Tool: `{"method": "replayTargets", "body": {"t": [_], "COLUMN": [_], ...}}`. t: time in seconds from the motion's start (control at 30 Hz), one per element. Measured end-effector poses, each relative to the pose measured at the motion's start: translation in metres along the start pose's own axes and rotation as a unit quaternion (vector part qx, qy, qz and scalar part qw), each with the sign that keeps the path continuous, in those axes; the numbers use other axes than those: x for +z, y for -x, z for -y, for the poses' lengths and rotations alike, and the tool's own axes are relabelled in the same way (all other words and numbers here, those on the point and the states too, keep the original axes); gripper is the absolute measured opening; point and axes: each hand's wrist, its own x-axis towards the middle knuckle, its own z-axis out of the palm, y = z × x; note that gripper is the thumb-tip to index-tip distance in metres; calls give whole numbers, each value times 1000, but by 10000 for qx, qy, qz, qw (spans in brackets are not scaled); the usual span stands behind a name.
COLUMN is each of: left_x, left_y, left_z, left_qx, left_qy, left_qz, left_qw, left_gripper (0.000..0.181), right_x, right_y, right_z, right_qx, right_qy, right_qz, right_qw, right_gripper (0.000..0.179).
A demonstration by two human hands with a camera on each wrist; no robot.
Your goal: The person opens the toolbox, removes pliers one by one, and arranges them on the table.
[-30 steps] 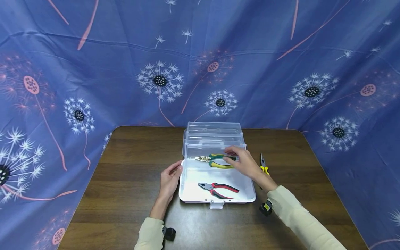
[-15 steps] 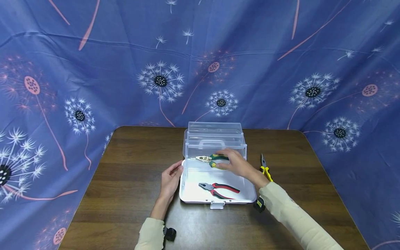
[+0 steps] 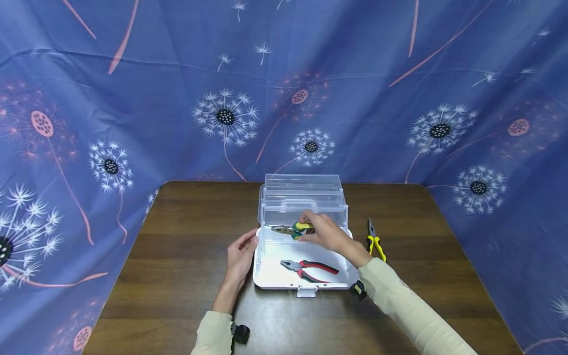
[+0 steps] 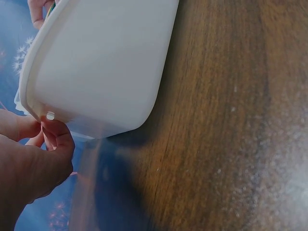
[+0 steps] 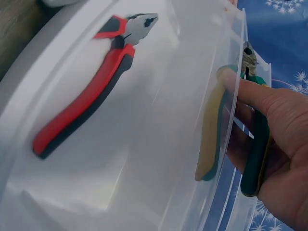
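Note:
In the head view, a white toolbox (image 3: 270, 251) with a translucent lid stands with its lid raised. My right hand (image 3: 326, 232) grips green-and-yellow combination pliers (image 3: 302, 227) over the back part of the box, their jaws pointing left. In the right wrist view the thumb and fingers (image 5: 262, 98) hold the pliers' handles, one of them seen through the clear tray wall. My left hand (image 3: 240, 257) pinches the box's left rim between thumb and fingers, also visible in the left wrist view. Red-and-black combination pliers (image 3: 319, 266) lie on the box floor near the front.
Yellow-handled long-nose pliers (image 3: 375, 242) lie on the wooden table (image 3: 186, 246) to the right of the box. A white latch (image 3: 306, 292) sticks out at the box's front. Behind the table hangs a blue dandelion-print cloth (image 3: 177, 108).
My right hand has moved left and closed further on the green-and-yellow pliers, which have turned and shifted slightly left, handles now nearer each other. The left hand stays at the rim.

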Motion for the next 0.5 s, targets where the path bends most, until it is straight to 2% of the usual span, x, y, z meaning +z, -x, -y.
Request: {"method": "replayTargets", "body": {"t": [0.2, 0.33, 0.5], "left_x": [0, 1, 1], "left_y": [0, 0, 0], "left_z": [0, 1, -1], "left_qx": [14, -26, -22], "left_qy": [49, 125, 110], "left_qz": [7, 26, 0], "left_qw": [10000, 9999, 9999], "left_gripper": [33, 33, 32], "right_x": [1, -3, -15], "right_y": [0, 4, 9], "right_z": [2, 2, 0], "right_qx": [-130, 4, 288], "right_qy": [233, 169, -500], "right_qz": [-61, -255, -726], "right_qw": [9996, 9995, 9957], "right_gripper": [38, 40, 38]}}
